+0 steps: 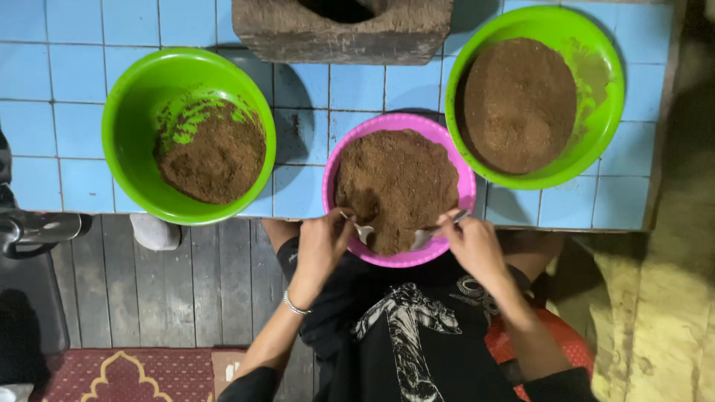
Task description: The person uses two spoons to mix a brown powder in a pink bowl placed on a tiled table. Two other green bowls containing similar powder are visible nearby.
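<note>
A pink bowl (454,160) heaped with brown crumbly paste (398,182) sits at the near edge of a blue tiled counter (67,89). My left hand (322,244) grips a metal spoon (362,231) whose tip digs into the paste at the bowl's near left. My right hand (471,242) grips a second metal spoon (426,235), its bowl pressed into the paste at the near right. A silver bracelet circles my left wrist.
Two green bowls hold the same brown paste, one at left (134,104) and one at back right (603,112). A rough stone mortar block (342,37) stands at the back. Below are a wooden plank floor, a red patterned rug (126,376) and a red stool (566,342).
</note>
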